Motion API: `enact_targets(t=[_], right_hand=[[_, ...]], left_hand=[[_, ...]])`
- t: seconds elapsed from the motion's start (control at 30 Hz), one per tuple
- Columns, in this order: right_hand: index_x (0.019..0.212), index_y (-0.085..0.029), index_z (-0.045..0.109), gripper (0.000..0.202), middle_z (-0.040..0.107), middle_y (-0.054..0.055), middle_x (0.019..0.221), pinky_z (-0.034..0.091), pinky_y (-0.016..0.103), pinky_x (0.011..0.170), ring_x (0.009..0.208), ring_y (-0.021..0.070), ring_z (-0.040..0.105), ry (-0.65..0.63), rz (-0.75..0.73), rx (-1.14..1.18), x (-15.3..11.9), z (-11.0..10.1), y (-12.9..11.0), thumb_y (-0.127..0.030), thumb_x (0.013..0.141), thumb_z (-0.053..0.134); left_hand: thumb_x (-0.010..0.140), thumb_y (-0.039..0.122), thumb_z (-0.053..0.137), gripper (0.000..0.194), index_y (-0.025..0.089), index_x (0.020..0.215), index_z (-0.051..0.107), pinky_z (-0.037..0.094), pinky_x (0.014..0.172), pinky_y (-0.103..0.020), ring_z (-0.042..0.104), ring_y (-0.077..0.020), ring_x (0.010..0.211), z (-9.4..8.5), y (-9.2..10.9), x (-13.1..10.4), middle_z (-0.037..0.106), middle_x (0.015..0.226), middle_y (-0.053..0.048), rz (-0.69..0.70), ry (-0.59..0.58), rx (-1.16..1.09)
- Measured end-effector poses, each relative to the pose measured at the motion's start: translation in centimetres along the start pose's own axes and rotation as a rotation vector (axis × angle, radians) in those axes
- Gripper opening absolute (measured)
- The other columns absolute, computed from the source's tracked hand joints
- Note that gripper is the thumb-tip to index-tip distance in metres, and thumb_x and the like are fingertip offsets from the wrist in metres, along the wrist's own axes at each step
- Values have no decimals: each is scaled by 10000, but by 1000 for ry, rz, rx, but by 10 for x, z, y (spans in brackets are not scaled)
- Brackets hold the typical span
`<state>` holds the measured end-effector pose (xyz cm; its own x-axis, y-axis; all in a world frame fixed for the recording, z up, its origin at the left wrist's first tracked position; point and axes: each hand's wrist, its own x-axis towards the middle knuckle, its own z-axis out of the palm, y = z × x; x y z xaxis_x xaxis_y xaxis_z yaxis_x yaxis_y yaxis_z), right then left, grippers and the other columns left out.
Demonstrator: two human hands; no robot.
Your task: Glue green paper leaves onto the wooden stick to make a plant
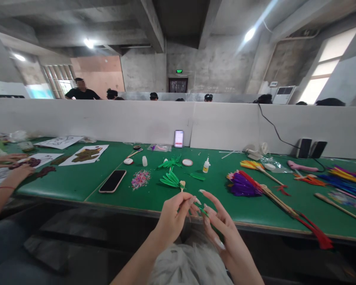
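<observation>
My left hand (178, 211) is closed in a pinch at the table's front edge, its fingertips meeting a small green feather (203, 211). Close on its right, my right hand (221, 221) has its thumb and middle fingers round the same feather, with the index finger raised. Just beyond the hands lies a fan of green feathers (170, 179) on a wooden stick with a heart-shaped piece (182, 184). More green feathers (172, 161) lie behind it, and a single green feather (197, 176) rests to the right.
Left of the fan are pink sequins (140, 179), a phone (112, 181) and a white bottle (144, 161). A glue bottle (206, 166) and purple feather bundle (245, 184) are to the right. Another person's hands (22, 171) work at far left. A white partition (136, 120) stands behind.
</observation>
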<state>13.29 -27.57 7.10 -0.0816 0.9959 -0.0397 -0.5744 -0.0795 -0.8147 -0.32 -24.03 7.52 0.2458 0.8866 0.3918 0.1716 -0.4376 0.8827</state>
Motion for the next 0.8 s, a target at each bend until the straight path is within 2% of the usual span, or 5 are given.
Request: enact_targets(t=[0.23,0.4,0.6,0.8], right_hand=[[1193,-224,480,574,489,-80,486,141,138,333,293,-9,262,-22,-54,-47,1,2,3,-382,698,723],[1193,-227,476,561,483,-81,479,162,136,348,310,0,277,-5,-75,-76,1,3,3,-375,709,716],[1173,-220,511,553,460,-86,476,208,140,333,291,0,259,-21,-41,-42,4,0,6,-379,690,729],[1127,-227,546,469,471,-81,509,183,120,329,296,-25,223,-43,29,52,6,0,8,-336,707,723]], left_hand=[[909,325,370,274,165,847,585,461,558,-184,598,-105,574,1,0,0,642,648,-11,42,42,66],[908,291,383,241,167,847,581,454,596,-187,598,-98,586,3,-5,0,653,676,-8,99,126,208],[911,218,353,219,171,872,564,446,610,-195,588,-104,605,6,-18,0,628,676,-13,224,218,396],[900,175,337,220,173,808,538,418,578,-233,575,-138,621,11,-24,3,621,690,-41,379,352,660]])
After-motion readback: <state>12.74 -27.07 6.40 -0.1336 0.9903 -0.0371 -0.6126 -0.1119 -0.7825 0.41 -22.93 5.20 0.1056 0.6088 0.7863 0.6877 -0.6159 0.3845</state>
